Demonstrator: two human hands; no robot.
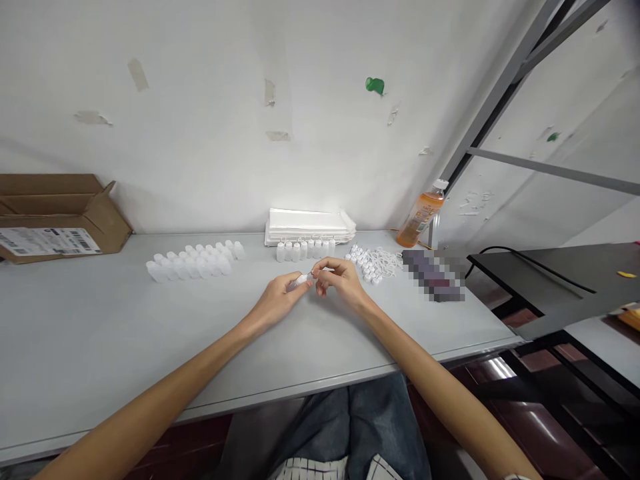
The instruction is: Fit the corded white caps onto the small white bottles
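Observation:
My left hand [279,297] is closed round a small white plastic bottle [299,281], held on its side above the grey table [100,333]. Meeting it at the bottle's neck, my right hand [339,279] pinches a small white cap that is mostly hidden by the fingertips. Several white bottles lie in a group [195,261] to the left. A short row of upright bottles [305,249] stands behind my hands. A pile of small white caps and rings [373,261] lies just right of my right hand.
A stack of white sheets or bags [310,225] lies against the wall. An orange drink bottle [421,216] stands at the back right, beside a blurred dark object [433,273]. An open cardboard box [55,217] sits at the far left. A dark bench [560,280] adjoins on the right.

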